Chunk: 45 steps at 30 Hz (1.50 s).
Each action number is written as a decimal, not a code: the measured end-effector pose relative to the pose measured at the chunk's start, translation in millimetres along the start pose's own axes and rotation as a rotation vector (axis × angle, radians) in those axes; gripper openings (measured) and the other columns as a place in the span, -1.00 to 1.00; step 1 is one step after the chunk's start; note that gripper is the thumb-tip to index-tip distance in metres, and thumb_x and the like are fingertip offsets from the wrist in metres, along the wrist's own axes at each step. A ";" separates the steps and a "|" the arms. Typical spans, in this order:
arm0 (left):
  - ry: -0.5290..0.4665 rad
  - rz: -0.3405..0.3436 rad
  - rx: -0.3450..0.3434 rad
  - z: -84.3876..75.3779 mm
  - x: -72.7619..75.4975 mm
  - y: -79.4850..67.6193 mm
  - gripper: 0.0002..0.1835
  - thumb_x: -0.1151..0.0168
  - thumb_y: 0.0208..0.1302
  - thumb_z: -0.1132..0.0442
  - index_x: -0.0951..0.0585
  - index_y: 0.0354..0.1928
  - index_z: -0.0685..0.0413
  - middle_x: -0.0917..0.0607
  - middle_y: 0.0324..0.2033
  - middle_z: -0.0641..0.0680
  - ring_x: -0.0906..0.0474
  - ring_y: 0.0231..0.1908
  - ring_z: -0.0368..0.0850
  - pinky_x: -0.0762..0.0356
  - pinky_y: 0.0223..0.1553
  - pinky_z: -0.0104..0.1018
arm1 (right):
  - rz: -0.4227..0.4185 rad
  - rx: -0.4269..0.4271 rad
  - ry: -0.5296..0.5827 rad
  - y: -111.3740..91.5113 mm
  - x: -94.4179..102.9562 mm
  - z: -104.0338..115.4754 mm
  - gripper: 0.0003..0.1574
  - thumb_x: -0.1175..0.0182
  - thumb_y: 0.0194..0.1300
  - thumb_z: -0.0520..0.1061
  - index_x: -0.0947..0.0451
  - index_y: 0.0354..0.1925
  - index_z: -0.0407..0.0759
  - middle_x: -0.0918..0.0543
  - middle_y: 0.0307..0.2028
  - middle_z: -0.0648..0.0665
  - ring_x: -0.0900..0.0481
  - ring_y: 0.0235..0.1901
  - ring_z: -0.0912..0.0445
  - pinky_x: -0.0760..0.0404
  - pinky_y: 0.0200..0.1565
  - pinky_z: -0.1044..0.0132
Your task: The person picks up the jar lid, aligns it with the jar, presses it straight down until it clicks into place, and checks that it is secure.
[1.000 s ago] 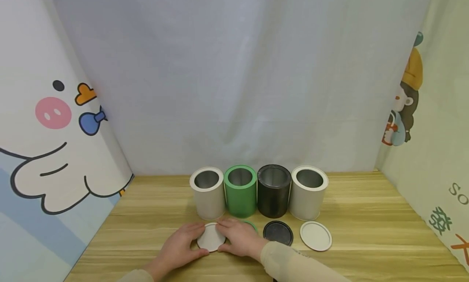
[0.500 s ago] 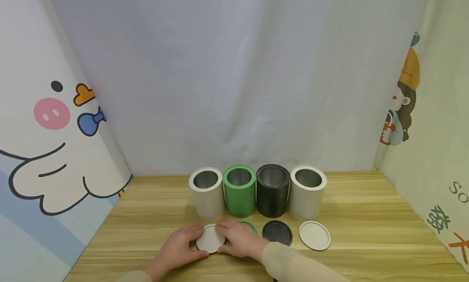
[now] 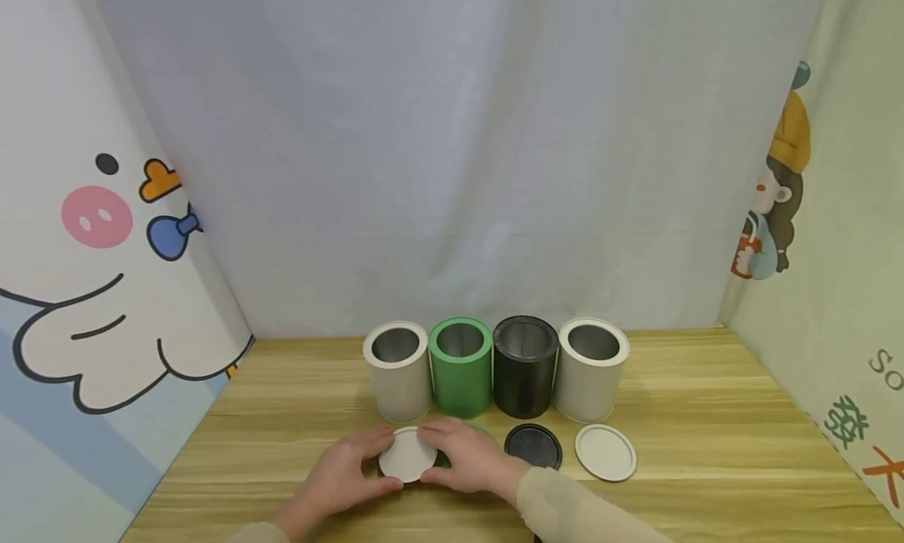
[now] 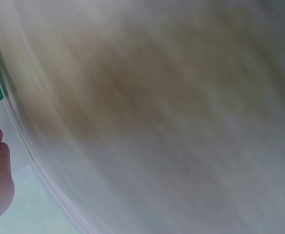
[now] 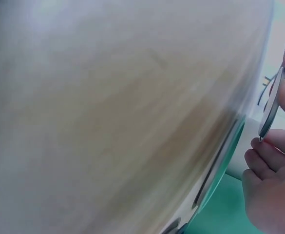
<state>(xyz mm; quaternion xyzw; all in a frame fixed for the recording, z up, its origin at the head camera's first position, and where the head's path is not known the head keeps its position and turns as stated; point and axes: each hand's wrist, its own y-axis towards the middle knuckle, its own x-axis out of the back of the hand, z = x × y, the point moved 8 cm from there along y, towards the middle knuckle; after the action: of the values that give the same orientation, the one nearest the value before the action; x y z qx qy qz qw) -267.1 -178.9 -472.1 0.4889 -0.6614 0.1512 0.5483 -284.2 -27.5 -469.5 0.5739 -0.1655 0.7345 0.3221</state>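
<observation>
A round white lid (image 3: 408,454) is held between both hands in front of the leftmost white can (image 3: 402,390). My left hand (image 3: 344,468) pinches its left edge, with the thumb at the front and fingers at the back. On the opposite side, my right hand (image 3: 472,458) grips the right edge the same way. The right wrist view has the lid (image 5: 274,102) seen edge-on, off the tabletop, between the fingers of the right hand (image 5: 271,190). A green lid (image 3: 480,429) on the table is mostly hidden behind the right hand.
Beside the white can stand a green can (image 3: 462,386), a black can (image 3: 524,382) and another white can (image 3: 586,390), all uncovered. A black lid (image 3: 533,446) and a second white lid (image 3: 606,453) lie before them. A grey curtain (image 3: 459,158) hangs behind the table.
The white lid between the hands has risen slightly from the table. Both hands have shifted a little with it, and the right hand now covers more of the green lid.
</observation>
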 end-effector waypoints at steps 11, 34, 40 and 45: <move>-0.034 -0.091 -0.059 -8.8 7.8 2.1 -0.26 -0.50 0.01 -0.20 -0.68 0.07 0.26 -0.69 0.06 0.17 -0.62 0.05 0.13 -0.58 0.04 0.08 | -0.056 0.028 0.056 -7.2 7.3 -3.7 -0.25 -0.31 0.31 0.16 -0.47 0.32 -0.19 -0.50 0.28 -0.10 -0.42 0.27 0.05 -0.44 0.25 0.23; -0.069 -0.199 -0.104 -30.4 20.8 8.9 -0.25 -0.54 -0.11 -0.17 -0.70 0.05 0.23 -0.68 0.07 0.13 -0.60 0.09 0.13 -0.56 0.06 0.09 | -0.181 0.032 0.189 -30.6 31.8 -7.7 -0.24 -0.34 0.27 0.12 -0.48 0.30 -0.24 -0.52 0.27 -0.14 -0.42 0.27 -0.03 -0.43 0.26 0.12; -0.083 -0.240 -0.107 -36.0 29.2 12.8 -0.25 -0.60 -0.20 -0.09 -0.70 0.05 0.22 -0.68 0.08 0.13 -0.59 0.09 0.14 -0.57 0.04 0.09 | -0.233 0.069 0.152 -31.5 45.1 -5.7 -0.23 -0.37 0.24 0.08 -0.48 0.29 -0.28 -0.53 0.25 -0.16 -0.43 0.26 -0.05 -0.43 0.26 0.12; -0.100 -0.280 -0.128 -40.5 38.6 18.3 -0.23 -0.67 -0.33 0.04 -0.70 0.05 0.21 -0.68 0.08 0.13 -0.59 0.09 0.16 -0.56 0.05 0.10 | -0.258 0.089 0.155 -31.0 57.4 -3.3 -0.23 -0.39 0.23 0.06 -0.48 0.29 -0.28 -0.53 0.25 -0.18 -0.44 0.25 -0.06 -0.45 0.25 0.10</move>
<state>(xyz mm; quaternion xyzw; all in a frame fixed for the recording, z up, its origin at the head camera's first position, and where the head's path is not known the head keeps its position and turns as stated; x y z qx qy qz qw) -255.5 -158.9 -417.9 0.5472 -0.6216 0.0061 0.5605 -273.8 13.6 -419.9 0.5460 -0.0323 0.7356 0.3998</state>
